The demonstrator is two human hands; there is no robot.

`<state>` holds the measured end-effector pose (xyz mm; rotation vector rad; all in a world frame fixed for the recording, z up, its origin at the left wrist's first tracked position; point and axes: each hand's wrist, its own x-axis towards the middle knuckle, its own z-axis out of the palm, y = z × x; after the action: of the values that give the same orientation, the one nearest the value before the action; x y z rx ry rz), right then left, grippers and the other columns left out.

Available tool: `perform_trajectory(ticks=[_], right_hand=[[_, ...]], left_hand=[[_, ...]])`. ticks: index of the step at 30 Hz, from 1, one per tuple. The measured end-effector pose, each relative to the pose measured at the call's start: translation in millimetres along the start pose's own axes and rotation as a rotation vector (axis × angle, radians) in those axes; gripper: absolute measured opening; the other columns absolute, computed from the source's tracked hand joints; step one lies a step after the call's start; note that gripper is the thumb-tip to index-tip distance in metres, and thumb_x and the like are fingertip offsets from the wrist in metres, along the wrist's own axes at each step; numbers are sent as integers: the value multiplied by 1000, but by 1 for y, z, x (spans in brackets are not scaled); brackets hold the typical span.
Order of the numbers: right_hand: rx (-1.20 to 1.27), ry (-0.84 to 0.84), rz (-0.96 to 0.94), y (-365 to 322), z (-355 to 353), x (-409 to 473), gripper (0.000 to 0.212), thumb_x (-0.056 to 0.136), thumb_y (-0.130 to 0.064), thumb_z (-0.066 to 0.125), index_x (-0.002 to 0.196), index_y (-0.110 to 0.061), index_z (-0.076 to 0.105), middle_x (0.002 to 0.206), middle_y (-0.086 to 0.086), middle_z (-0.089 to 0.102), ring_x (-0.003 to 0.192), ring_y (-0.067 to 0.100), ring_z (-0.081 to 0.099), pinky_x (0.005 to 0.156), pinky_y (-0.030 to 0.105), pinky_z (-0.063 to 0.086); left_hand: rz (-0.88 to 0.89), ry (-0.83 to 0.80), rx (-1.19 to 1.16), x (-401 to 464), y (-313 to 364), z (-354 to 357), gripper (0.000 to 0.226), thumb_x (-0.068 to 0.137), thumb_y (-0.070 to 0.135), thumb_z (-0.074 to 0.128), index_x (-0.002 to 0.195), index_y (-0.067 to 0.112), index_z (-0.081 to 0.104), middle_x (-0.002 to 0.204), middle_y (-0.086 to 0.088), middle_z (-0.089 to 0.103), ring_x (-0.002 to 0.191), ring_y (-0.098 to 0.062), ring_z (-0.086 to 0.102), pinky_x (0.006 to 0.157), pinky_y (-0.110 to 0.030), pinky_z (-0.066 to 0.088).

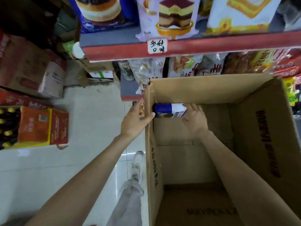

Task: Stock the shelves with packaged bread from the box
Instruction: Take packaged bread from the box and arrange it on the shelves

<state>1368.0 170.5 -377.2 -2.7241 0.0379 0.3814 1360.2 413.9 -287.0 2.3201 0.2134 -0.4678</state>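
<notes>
A large open cardboard box stands in front of the shelves. One blue and white bread package lies at the bottom against its far wall. My right hand is inside the box with fingers spread around the package's right end. My left hand grips the box's left wall at its rim, thumb inside, fingers outside. The red-edged shelf above holds cake and bread packages. A lower shelf behind the box also carries several packaged goods.
Stacked cartons and an orange crate of bottles line the left side of the tiled floor. A handwritten label hangs on the shelf edge. My leg and white shoe stand just left of the box.
</notes>
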Motion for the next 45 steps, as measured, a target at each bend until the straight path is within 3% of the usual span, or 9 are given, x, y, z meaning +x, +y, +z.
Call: perform_trajectory(ticks=[3, 8, 11, 14, 20, 24, 32, 39, 45], right_hand=[[-20, -86, 33, 20, 34, 22, 66, 76, -12, 68, 136, -14, 41, 135, 8, 45, 122, 33, 41, 98, 42, 40], [-7, -81, 93, 31, 59, 43, 58, 79, -16, 68, 132, -13, 45, 128, 11, 49, 117, 34, 46, 91, 41, 40], [227, -63, 212, 34, 61, 37, 34, 84, -21, 64, 115, -8, 61, 111, 6, 60, 103, 21, 56, 85, 33, 44], [525, -15, 376, 35, 65, 24, 34, 76, -33, 75, 91, -3, 65, 87, 6, 59, 82, 21, 56, 73, 32, 44], [773, 127, 510, 36, 76, 8, 29, 75, -30, 76, 80, -5, 61, 82, 11, 68, 74, 21, 61, 72, 40, 53], [582, 305, 387, 30, 46, -21, 7, 86, -17, 64, 85, -9, 64, 88, 7, 70, 77, 16, 61, 65, 26, 45], [131, 579, -74, 0, -94, -108, 10, 89, -7, 61, 98, -6, 65, 113, 8, 67, 109, 28, 59, 76, 30, 50], [522, 571, 22, -110, -206, -138, 11, 94, -18, 54, 98, -11, 61, 83, 0, 64, 78, 18, 64, 56, 19, 39], [672, 647, -156, -244, -250, -108, 6, 94, -21, 53, 94, -16, 57, 84, -5, 66, 79, 15, 64, 67, 33, 47]], left_hand=[[0, 59, 0, -3, -6, 23, 70, 86, 49, 61, 145, 36, 26, 132, 1, 51, 96, -11, 56, 89, -32, 48], [5, 125, -6, -4, -13, 34, 65, 90, 43, 58, 146, 34, 27, 130, 2, 53, 103, -8, 53, 85, -22, 42], [-3, 151, -13, -7, -15, 38, 61, 92, 43, 54, 147, 34, 27, 131, 1, 52, 108, -8, 52, 86, -22, 42], [-6, 174, -10, -7, -14, 41, 58, 93, 41, 53, 145, 38, 28, 130, 3, 53, 105, -2, 49, 89, -23, 44], [-31, 181, -87, -5, -16, 43, 55, 94, 39, 53, 143, 44, 29, 129, 6, 53, 109, -9, 54, 95, -31, 47], [-56, 171, -78, -6, -13, 44, 55, 94, 39, 51, 144, 44, 27, 131, 4, 52, 112, -13, 54, 92, -30, 47], [-140, -48, -60, -32, 18, 10, 55, 94, 46, 47, 144, 27, 33, 136, -8, 47, 117, -24, 52, 93, -31, 41], [61, 105, -426, -93, 49, -91, 28, 88, 14, 64, 113, 26, 58, 110, 12, 63, 107, -15, 60, 75, -4, 42], [396, 231, -321, -95, 64, -200, 64, 77, 33, 75, 133, 31, 44, 130, 8, 49, 115, -4, 50, 88, -20, 45]])
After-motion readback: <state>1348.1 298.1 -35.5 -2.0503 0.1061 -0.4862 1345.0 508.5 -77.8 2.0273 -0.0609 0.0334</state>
